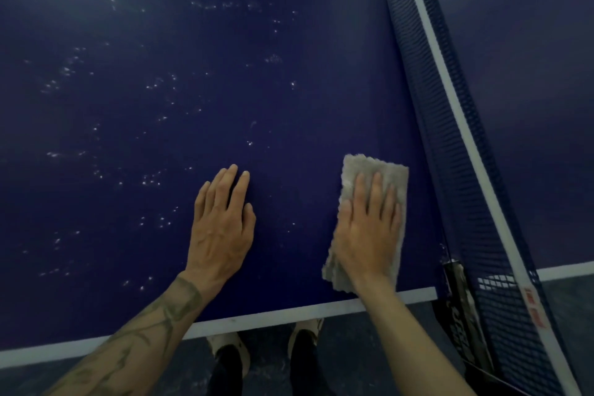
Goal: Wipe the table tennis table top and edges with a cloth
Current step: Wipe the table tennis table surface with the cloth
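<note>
Currently I see both hands laid flat on the table top (193, 74), a smooth, matte, dark blue board. The right hand (369, 235) presses down on the cloth (376, 167) with straight fingers held close together; nothing is curled or pinched, and the palm covers the cloth's middle. The cloth is a pale grey, nubbly rectangle with ragged, fluffy borders. It lies flat on the blue surface just inside the near edge and near the net (466, 138), with a strip of bare table between them. The left hand (221, 235) rests palm-down on bare table beside it, well apart from the cloth, its fingers straight and nearly together, the thumb tucked alongside. Dark tattoo lines run up that forearm (144, 331). Small whitish specks (151, 180) lie scattered over the blue to the left and ahead of the hands; I cannot tell whether they are droplets or dust. A flat white edge line (273, 315) borders the near side. The net is a fine dark blue mesh topped with a white band (450, 90), held by a dark clamp (456, 286) at the table's edge. Below the edge I see light-coloured shoes (231, 350) on a mottled grey floor (369, 347).
</note>
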{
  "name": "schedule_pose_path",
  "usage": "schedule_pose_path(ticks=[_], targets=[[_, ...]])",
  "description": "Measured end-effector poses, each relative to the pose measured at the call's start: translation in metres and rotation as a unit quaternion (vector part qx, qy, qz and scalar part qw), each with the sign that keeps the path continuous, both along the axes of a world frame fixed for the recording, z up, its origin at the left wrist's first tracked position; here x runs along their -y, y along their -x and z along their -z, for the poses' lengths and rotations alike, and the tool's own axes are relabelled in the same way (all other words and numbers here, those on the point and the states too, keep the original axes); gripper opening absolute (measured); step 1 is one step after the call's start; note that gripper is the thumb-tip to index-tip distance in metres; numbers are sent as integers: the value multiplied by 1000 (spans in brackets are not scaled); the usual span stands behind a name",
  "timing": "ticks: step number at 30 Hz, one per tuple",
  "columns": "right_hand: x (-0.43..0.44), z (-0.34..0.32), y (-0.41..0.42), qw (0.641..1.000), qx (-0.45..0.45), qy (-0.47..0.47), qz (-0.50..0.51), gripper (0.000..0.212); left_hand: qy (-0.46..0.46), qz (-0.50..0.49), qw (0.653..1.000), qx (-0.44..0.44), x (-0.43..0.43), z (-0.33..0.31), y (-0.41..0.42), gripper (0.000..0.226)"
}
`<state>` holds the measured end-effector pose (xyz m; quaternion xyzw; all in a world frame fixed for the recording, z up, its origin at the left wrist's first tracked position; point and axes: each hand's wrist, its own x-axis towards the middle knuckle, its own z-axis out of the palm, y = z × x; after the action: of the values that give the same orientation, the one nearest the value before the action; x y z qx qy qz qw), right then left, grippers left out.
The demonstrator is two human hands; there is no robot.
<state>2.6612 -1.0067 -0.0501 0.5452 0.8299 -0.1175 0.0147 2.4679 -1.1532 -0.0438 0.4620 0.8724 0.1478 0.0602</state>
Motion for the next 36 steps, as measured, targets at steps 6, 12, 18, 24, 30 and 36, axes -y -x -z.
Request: schedule_pose_path(ticks=[6,12,18,24,30,36], targets=[[87,8,52,974,-48,6,-221,60,15,-2,999,-35,1,7,55,55],[45,0,26,996,12,6,-83,61,18,-1,999,-32,1,13,70,56],[46,6,121,998,-19,-17,-50,62,22,3,999,-26,3,12,72,56],[55,7,71,981,-8,4,-192,61,31,5,999,-23,2,8,73,56],[-31,-4,128,1000,-3,-8,10,62,36,0,999,-25,1,9,72,56],[7,6,170,970,-46,-12,-237,61,27,5,999,-33,0,9,73,55]])
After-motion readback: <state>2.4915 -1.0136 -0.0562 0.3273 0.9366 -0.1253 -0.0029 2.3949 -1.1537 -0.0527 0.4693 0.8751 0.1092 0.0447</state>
